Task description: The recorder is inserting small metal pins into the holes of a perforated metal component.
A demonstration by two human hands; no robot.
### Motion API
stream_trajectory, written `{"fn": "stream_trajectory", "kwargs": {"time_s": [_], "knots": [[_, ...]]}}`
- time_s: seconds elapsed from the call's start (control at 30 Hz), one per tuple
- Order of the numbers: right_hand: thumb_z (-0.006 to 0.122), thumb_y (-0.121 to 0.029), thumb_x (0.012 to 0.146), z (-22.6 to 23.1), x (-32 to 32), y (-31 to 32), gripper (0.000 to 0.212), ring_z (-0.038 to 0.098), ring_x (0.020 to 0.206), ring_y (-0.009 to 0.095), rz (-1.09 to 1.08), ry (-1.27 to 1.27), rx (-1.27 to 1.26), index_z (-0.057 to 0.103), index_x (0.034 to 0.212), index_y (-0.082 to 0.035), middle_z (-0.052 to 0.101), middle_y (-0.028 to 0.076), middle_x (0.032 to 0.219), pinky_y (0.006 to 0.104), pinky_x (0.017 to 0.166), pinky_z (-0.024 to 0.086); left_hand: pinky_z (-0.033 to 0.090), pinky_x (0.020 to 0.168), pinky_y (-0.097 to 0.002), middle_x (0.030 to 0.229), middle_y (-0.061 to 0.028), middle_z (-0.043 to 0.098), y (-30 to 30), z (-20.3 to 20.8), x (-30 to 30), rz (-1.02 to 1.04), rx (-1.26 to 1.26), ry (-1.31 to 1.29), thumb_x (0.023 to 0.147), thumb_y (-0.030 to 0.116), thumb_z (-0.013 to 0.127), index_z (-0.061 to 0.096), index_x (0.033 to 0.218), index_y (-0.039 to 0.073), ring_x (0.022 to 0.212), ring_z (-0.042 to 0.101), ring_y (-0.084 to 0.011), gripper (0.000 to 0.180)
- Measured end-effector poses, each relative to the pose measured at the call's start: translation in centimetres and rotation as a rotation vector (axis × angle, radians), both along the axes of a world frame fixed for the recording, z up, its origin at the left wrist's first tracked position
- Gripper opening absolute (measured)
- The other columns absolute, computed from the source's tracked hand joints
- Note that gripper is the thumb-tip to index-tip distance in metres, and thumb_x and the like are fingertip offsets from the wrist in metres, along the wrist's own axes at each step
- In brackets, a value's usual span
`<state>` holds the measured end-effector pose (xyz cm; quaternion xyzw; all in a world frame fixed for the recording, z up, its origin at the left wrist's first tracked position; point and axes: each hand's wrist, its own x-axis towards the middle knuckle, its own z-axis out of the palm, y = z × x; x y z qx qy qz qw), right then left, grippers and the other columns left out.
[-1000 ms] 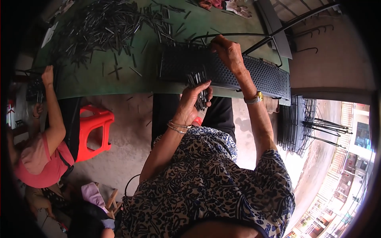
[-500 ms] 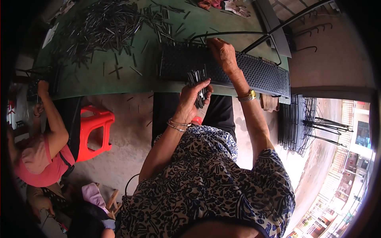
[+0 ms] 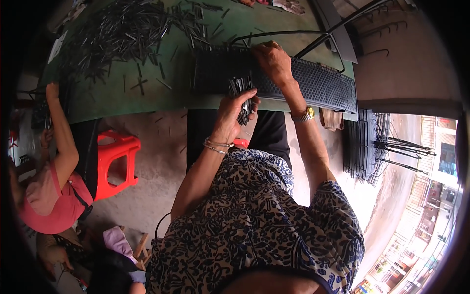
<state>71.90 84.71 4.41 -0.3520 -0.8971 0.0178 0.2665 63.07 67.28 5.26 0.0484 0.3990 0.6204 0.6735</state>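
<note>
A bundle of short black strips (image 3: 241, 93) stands in my left hand (image 3: 232, 113), whose fingers and thumb are wrapped round it at the table's near edge. Beyond it lies a long black perforated mesh panel (image 3: 318, 84) with a bent wire frame (image 3: 284, 33) along its far side. My right hand (image 3: 275, 62) is at the panel's far edge, close to the frame, with its fingers bent and drawn together. Whatever the fingertips pinch is hidden beneath the hand.
A large heap of black strips (image 3: 122, 36) covers the far left of the green table (image 3: 147, 100). A red stool (image 3: 117, 164) stands below on the left, beside a co-worker in pink (image 3: 44, 206). Black wire racks (image 3: 364, 147) are stacked at the right.
My right hand has shifted slightly along the panel's far edge and turned a little. The left hand still grips its bundle. The co-worker's raised hand has moved upward.
</note>
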Motion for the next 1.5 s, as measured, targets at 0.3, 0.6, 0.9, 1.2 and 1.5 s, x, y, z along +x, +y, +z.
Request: {"fn": "stream_trajectory", "kwargs": {"time_s": [0.3, 0.6, 0.9, 1.2, 1.5], "knots": [[0.064, -0.029, 0.089, 3.9, 3.1, -3.8, 0.029, 0.053, 0.074, 0.009, 0.286, 0.231, -1.180, 0.064, 0.097, -0.001, 0.059, 0.000, 0.080, 0.0247, 0.065, 0.044, 0.038, 0.044, -0.0202, 0.072, -0.0038, 0.065, 0.3, 0.1, -0.3, -0.048, 0.034, 0.134, 0.081, 0.017, 0.068, 0.066, 0.093, 0.007, 0.054, 0.055, -0.0085, 0.016], [0.061, -0.013, 0.085, 4.8, 3.5, -3.0, 0.013, 0.054, 0.071, 0.008, 0.297, 0.131, -1.183, 0.065, 0.091, -0.002, 0.059, 0.000, 0.078, 0.0235, 0.064, 0.045, 0.038, 0.045, -0.0195, 0.073, -0.0032, 0.067, 0.8, 0.1, 0.5, -0.004, 0.026, 0.304, 0.080, 0.016, 0.070, 0.064, 0.092, 0.008, 0.054, 0.054, -0.0064, 0.015], [0.058, -0.009, 0.088, 4.7, 3.8, -2.2, 0.014, 0.063, 0.074, 0.011, 0.157, 0.599, -0.972, 0.062, 0.096, 0.002, 0.067, 0.007, 0.081, 0.0237, 0.068, 0.050, 0.039, 0.045, -0.0214, 0.068, -0.0040, 0.063, 0.7, -0.2, 0.4, -0.009, -0.018, 0.244, 0.082, 0.015, 0.068, 0.063, 0.087, 0.005, 0.054, 0.053, -0.0077, 0.011], [0.061, -0.008, 0.086, 0.8, 1.7, 0.5, 0.010, 0.065, 0.075, 0.012, -0.072, 0.508, -0.466, 0.062, 0.093, 0.000, 0.069, 0.008, 0.079, 0.0246, 0.069, 0.049, 0.040, 0.045, -0.0215, 0.076, -0.0095, 0.066, 1.3, 0.4, 0.8, 0.031, -0.023, -0.021, 0.084, 0.015, 0.066, 0.064, 0.091, 0.004, 0.056, 0.054, -0.0089, 0.013], [0.061, -0.009, 0.086, 1.0, 1.9, 0.3, 0.010, 0.066, 0.074, 0.012, -0.011, 0.467, -0.443, 0.063, 0.093, -0.002, 0.069, 0.008, 0.078, 0.0257, 0.067, 0.049, 0.042, 0.047, -0.0220, 0.078, -0.0096, 0.066, 1.2, 0.5, 0.6, 0.048, -0.011, -0.079, 0.083, 0.015, 0.067, 0.063, 0.092, 0.004, 0.059, 0.055, -0.0104, 0.015]]}}
